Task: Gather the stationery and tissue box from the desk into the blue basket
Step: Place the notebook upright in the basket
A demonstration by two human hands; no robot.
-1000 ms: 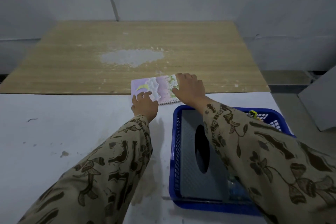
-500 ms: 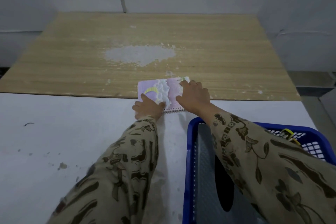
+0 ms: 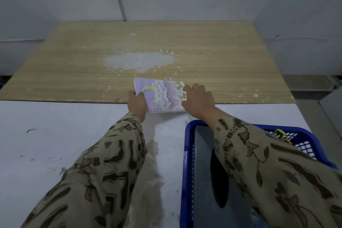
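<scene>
Left hand (image 3: 137,103) grips the near left corner of a small purple spiral notebook (image 3: 162,96), with its fingers curled round the edge. The right hand (image 3: 199,101) grips the notebook's right side, and its bent fingers sit on the cover. I cannot tell if the notebook is lifted or still lying flat.

The notebook sits where the light brown wooden desk top (image 3: 222,46) meets the flat white surface (image 3: 55,135) in front of it. Its cover shows puffy white clouds and a yellow moon. A row of little wire rings runs along the near edge. I cannot make out any words on it.

The blue plastic basket (image 3: 187,153) stands on the white surface, just beside the notebook and under the right arm. Its walls are a grid of small holes. Inside lies a grey tissue box (image 3: 203,172) with a bumpy top and a dark oval slot. A small yellow and black thing (image 3: 279,133) lies in the far corner of the basket, partly hidden by the sleeve, so I cannot tell what it is.

The wooden desk top has thin lines like wood grain and a rough white patch (image 3: 140,61) in the middle. Both long beige sleeves (image 3: 103,181) have dark brown flowers and leaves on them.
</scene>
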